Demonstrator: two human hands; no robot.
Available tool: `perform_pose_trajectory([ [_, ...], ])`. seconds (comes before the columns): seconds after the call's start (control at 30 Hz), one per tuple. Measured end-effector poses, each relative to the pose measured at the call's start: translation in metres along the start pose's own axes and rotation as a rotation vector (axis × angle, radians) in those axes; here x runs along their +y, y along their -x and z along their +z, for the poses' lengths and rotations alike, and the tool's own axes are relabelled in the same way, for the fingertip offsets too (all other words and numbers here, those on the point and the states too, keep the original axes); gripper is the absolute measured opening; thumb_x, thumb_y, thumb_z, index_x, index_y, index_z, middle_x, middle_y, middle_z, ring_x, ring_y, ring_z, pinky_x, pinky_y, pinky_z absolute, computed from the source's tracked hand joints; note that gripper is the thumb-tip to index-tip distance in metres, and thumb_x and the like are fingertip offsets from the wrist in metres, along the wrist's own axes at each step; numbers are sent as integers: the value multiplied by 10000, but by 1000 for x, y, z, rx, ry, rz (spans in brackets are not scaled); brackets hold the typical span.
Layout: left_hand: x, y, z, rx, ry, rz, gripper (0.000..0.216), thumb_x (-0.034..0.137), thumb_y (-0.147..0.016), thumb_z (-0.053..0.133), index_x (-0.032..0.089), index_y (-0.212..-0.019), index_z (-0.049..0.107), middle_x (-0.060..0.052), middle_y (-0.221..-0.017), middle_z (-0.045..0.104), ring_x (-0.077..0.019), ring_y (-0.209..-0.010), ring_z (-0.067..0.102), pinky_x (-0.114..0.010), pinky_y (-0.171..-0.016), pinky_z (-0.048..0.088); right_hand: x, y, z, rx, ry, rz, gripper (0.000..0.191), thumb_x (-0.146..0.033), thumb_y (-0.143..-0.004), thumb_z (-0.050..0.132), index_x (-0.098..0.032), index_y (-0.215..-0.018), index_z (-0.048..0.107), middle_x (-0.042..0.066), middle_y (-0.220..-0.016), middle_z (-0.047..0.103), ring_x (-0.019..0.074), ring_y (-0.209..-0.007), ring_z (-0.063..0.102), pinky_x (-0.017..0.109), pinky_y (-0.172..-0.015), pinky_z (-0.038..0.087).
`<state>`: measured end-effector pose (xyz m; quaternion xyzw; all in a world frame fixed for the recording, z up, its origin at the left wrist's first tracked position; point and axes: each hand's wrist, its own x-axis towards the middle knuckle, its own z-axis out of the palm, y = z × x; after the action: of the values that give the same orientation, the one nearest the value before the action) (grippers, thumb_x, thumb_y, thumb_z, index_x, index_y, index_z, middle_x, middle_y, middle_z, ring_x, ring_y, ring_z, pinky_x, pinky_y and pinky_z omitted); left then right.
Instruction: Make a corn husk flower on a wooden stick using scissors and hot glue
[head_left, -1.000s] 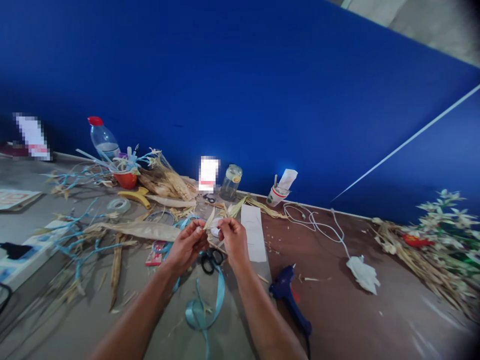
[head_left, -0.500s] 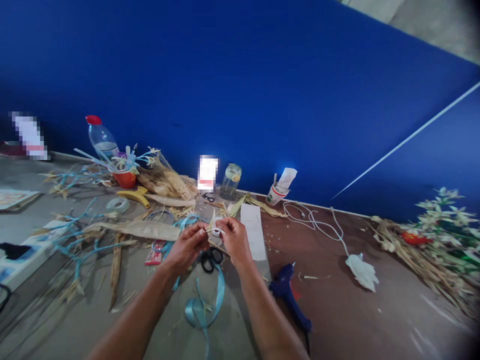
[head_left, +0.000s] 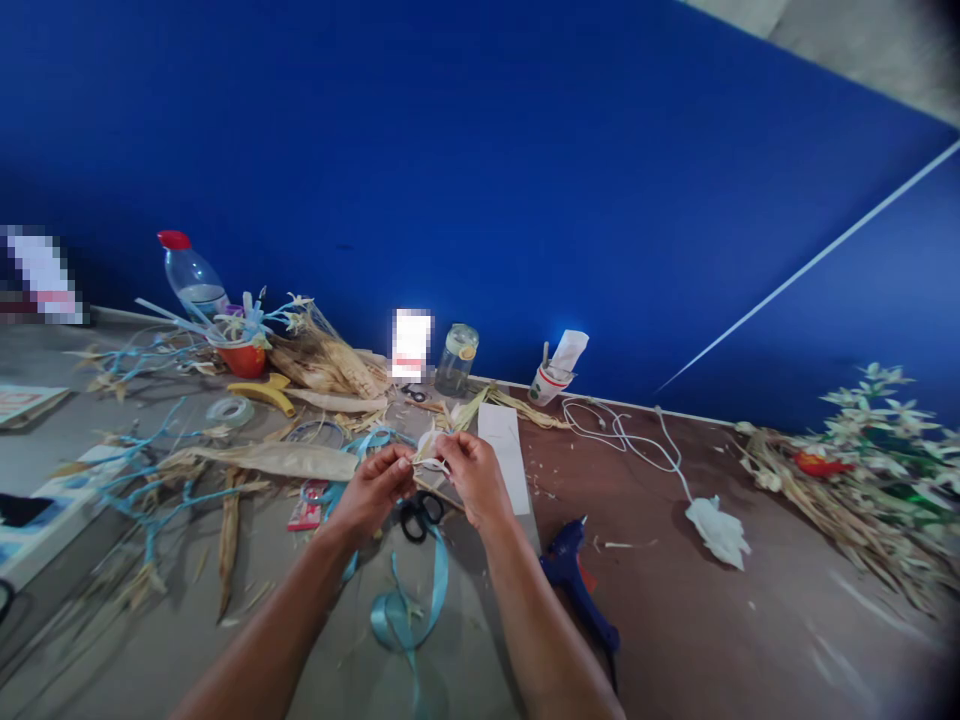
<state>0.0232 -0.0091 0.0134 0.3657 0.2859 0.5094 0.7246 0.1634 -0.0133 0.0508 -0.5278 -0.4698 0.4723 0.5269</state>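
My left hand and my right hand are close together above the middle of the table, each with fingertips pinched. Between them runs a thin pale strip, held at both ends; its exact kind is too small to make out. Just below the hands lie black-handled scissors. Nearer to me is a roll of light blue ribbon with loose loops. A long dried corn husk lies left of my left hand. Right of my right hand is a white paper strip.
A dark blue glue gun lies beside my right forearm. Blue-wrapped branches, a yellow tool and a red cup are at left. Behind stand a glass jar and a white cup. A white cable curls at right.
The view has turned slightly, shifting the table things a little left. Both hands keep their pinch on the pale strip, which has shifted slightly between the fingers.
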Motion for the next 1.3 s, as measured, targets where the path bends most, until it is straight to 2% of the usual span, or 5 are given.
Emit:
perform_pose_trajectory([
  [0.23, -1, 0, 0, 9, -65, 53, 302, 418, -661, 750, 154, -731, 623, 48, -537, 479, -70, -494, 404, -208, -506, 347, -2, 0, -1, 19, -86, 2, 361, -469, -724, 622, -167, -548, 532, -52, -473, 471, 68, -433, 338, 216, -436, 257],
  [0.47, -6, -2, -5, 43, -37, 106, 267, 400, -702, 723, 161, -735, 609, 45, -550, 481, -81, -513, 414, -222, -532, 343, -6, -1, -4, 171, -322, 35, 454, -587, -727, 567, -164, -565, 543, -17, -538, 546, 55, -401, 333, 215, -411, 235],
  [0.7, -8, -4, -8, 26, -82, 170, 231, 388, -749, 683, 168, -772, 618, 49, -551, 477, -83, -521, 399, -225, -544, 328, -3, 8, 4, -16, -367, 93, 350, -497, -687, 662, -151, -688, 609, -14, -619, 582, 65, -478, 412, 209, -479, 331],
  [0.87, -8, -2, -8, 17, -130, 167, 237, 395, -751, 678, 164, -770, 624, 27, -613, 527, -94, -557, 438, -230, -562, 347, -5, 8, 9, -25, -447, 145, 260, -370, -643, 704, -149, -592, 575, -40, -522, 519, 56, -444, 381, 206, -459, 287],
  [1.3, -6, -1, -3, 65, -208, 177, 277, 440, -714, 694, 171, -703, 631, 23, -543, 501, -107, -525, 422, -237, -539, 334, 5, 2, 3, -9, -567, 187, 279, -366, -616, 739, -157, -549, 567, -30, -519, 522, 51, -419, 339, 211, -437, 323],
])
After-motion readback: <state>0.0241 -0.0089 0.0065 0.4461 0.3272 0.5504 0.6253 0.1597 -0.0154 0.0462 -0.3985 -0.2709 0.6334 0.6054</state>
